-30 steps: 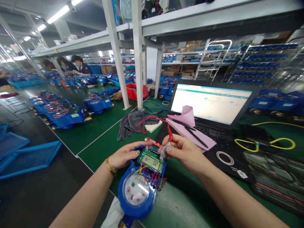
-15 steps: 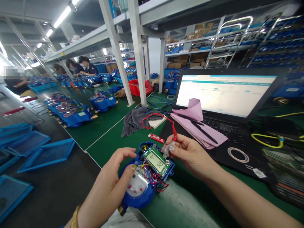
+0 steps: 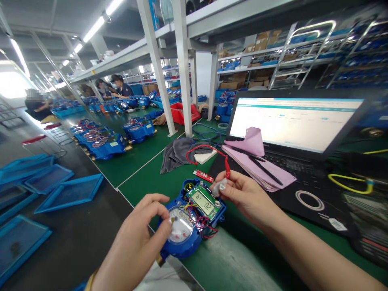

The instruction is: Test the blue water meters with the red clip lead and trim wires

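A blue water meter (image 3: 194,238) lies at the table's front edge, its round dial uncovered and a green circuit board with a lit display (image 3: 202,203) beside it. Yellow, red and dark wires run between dial and board. My right hand (image 3: 239,190) pinches a whitish pin connector (image 3: 218,187) on a red cable (image 3: 227,166). Its pins meet the board's upper right edge; whether they are seated I cannot tell. At the meter's left side, my left hand (image 3: 145,226) has its fingers apart and curved, the thumb tip by the dial's rim, holding nothing.
Behind the meter are a red-and-white stick-like piece (image 3: 203,176) and a grey cloth (image 3: 177,153). On the right stands an open laptop (image 3: 291,121) with pink sheets (image 3: 260,165) and a pen on it. More blue meters (image 3: 103,141) line the table leftward; blue trays (image 3: 72,192) lie beyond the edge.
My left hand has drawn back a little to the left, off the dial. The right hand keeps the connector at the board. The whole view has shifted slightly.
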`<move>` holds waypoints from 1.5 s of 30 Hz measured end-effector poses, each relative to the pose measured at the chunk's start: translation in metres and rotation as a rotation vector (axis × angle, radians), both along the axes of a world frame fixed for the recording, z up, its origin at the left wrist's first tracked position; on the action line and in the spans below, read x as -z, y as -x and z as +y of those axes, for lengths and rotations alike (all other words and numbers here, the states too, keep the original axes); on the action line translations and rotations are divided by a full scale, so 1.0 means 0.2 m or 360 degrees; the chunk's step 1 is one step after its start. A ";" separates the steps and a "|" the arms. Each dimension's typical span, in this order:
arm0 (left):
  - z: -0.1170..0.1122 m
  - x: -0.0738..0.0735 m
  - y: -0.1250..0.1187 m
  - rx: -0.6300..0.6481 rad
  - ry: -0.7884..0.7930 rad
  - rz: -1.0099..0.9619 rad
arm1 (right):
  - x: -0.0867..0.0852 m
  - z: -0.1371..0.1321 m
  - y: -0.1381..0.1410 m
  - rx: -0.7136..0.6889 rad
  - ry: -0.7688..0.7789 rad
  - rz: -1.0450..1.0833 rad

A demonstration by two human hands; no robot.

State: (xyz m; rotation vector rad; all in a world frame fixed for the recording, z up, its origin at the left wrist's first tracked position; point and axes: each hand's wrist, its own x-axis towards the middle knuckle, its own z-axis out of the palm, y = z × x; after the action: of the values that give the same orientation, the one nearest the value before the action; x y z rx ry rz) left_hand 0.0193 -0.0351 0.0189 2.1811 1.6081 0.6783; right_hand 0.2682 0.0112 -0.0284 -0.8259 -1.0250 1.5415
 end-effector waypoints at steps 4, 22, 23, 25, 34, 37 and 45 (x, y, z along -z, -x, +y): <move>0.02 -0.04 0.10 -0.0309 -0.0350 0.0044 | -0.01 0.00 0.00 0.0010 -0.0007 -0.0015; 0.00 0.14 -0.17 0.0216 -0.0655 0.0447 | -0.09 -0.11 0.03 -0.0091 -0.0253 -0.0393; 0.01 0.13 -0.17 0.0248 -0.0648 0.0430 | -0.10 -0.12 0.03 -0.0076 -0.0293 -0.0499; 0.02 0.11 -0.16 0.0317 -0.0632 0.0403 | -0.12 -0.16 0.04 -0.0053 -0.0413 -0.0713; 0.05 0.12 -0.12 0.0521 -0.0597 0.0345 | -0.18 -0.21 0.08 -0.0143 -0.0784 -0.1211; 0.06 0.12 -0.11 0.0557 -0.0583 0.0322 | -0.19 -0.21 0.09 -0.0164 -0.0789 -0.1266; 0.09 0.14 -0.11 0.0570 -0.0573 0.0294 | -0.21 -0.22 0.11 -0.0134 -0.0847 -0.1499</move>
State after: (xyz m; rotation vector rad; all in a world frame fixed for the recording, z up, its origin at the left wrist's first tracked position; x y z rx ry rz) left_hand 0.0406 -0.0176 -0.0088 2.7722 1.1898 0.7147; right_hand 0.2465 -0.0320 0.0128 -1.1404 -2.0527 0.8146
